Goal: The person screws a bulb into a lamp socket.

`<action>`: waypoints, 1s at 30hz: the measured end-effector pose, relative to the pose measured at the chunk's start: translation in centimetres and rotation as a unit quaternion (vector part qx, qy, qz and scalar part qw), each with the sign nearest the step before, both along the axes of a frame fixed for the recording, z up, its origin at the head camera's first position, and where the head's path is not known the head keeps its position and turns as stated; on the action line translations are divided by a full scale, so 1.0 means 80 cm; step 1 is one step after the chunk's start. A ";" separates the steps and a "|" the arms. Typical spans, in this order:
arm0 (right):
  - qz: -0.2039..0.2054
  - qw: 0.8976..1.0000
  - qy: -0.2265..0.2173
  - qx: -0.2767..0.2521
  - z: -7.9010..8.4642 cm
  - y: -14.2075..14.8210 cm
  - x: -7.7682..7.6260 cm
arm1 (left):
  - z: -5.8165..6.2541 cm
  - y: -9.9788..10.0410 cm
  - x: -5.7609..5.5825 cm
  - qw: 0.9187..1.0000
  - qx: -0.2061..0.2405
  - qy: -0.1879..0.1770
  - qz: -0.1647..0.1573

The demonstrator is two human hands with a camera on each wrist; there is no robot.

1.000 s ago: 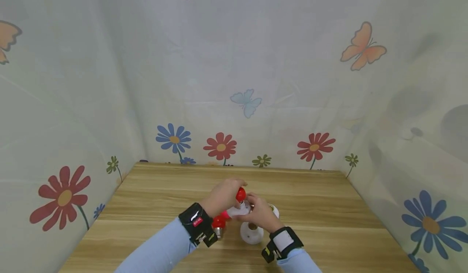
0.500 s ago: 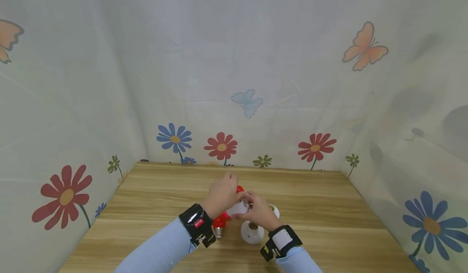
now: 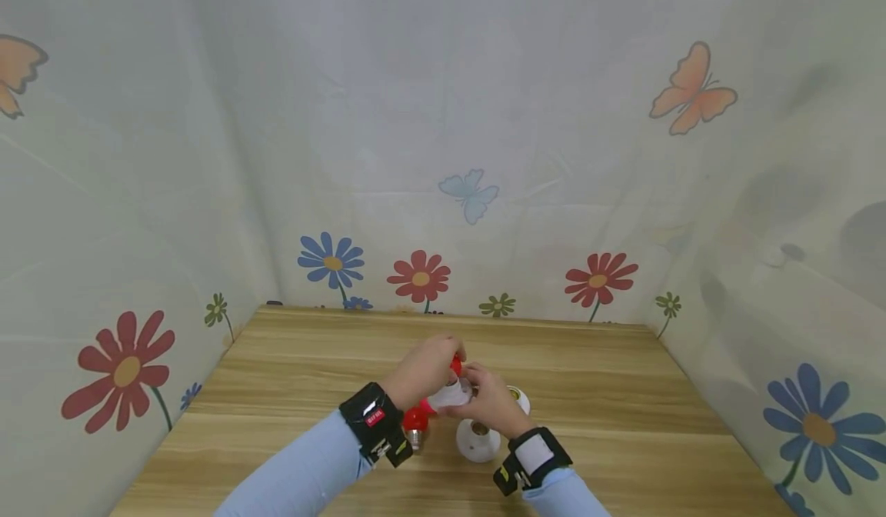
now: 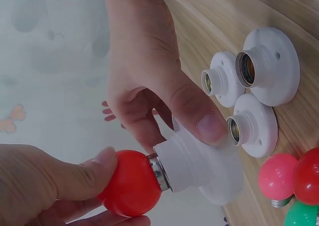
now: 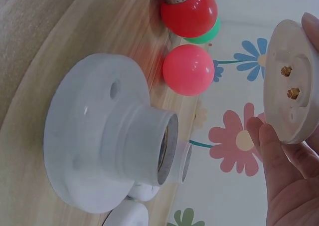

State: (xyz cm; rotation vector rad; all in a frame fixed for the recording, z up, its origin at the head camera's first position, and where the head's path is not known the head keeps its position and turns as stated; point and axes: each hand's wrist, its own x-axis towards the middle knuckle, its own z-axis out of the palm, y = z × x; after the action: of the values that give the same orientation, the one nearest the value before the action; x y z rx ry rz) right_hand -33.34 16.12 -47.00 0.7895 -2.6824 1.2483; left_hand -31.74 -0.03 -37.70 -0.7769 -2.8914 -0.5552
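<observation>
With our left hand point(image 4: 47, 183) gripping the red light bulb point(image 4: 133, 183) and our right hand point(image 4: 152, 71) the white lampholder point(image 4: 192, 161), we should keep both squarely aligned.

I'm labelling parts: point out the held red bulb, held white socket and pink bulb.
Held red bulb point(image 4: 131, 184), left wrist view: globe.
Held white socket point(image 4: 189, 161), left wrist view: collar.
Pink bulb point(image 5: 188, 70), right wrist view: globe.

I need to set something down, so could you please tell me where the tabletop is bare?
The wooden tabletop is bare left of the left wrist strap, right of the right wrist strap, and along the back by the flowered cloth. The middle, around the left hand and right hand, is crowded with white lamp holders and loose bulbs.
</observation>
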 end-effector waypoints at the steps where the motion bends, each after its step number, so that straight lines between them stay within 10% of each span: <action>1: 0.001 1.000 -0.001 -0.001 -0.001 0.000 -0.001 | 0.000 0.000 0.000 1.000 0.002 -0.006 -0.003; 14: -0.017 1.000 -0.006 0.003 0.000 0.003 0.002 | -0.004 0.004 0.002 0.996 -0.033 0.010 0.086; 30: -0.012 1.000 -0.009 -0.005 -0.007 0.006 -0.001 | -0.004 0.006 0.004 0.999 -0.026 0.016 0.019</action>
State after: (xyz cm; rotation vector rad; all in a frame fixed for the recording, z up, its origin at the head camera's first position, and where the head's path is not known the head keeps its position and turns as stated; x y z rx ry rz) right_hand -33.44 16.59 -47.54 0.7450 -2.6899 1.2689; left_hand -31.41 0.42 -38.03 -0.7281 -2.8954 -0.4605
